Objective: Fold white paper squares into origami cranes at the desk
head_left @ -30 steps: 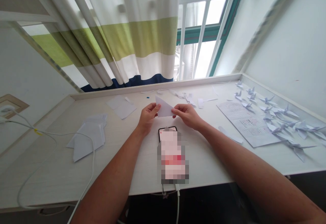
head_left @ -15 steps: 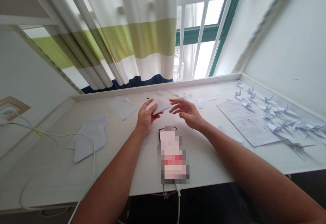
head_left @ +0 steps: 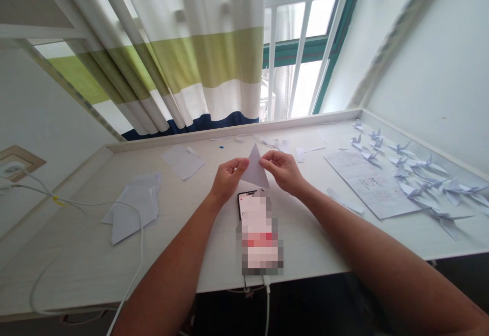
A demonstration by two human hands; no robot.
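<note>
A white folded paper triangle (head_left: 256, 169) is held upright, point up, above the desk just beyond the phone. My left hand (head_left: 229, 177) pinches its left edge, thumb on the near face. On the opposite edge my right hand (head_left: 281, 169) grips it between thumb and fingers. Below the paper lies a phone (head_left: 241, 206) with its screen lit and mostly blurred out, a white cable plugged into its near end. Several folded paper cranes (head_left: 416, 188) stand along the right side of the desk.
A stack of paper sheets (head_left: 133, 208) lies at left, crossed by a white cable (head_left: 141, 239). Farther back are a loose sheet (head_left: 185, 163) and paper scraps. A printed sheet (head_left: 370, 186) lies beside the cranes. The desk (head_left: 183, 254) has a raised back rim.
My right hand has moved in and taken hold of the paper's right edge. The paper has turned from lying sideways in my left hand to standing point up.
</note>
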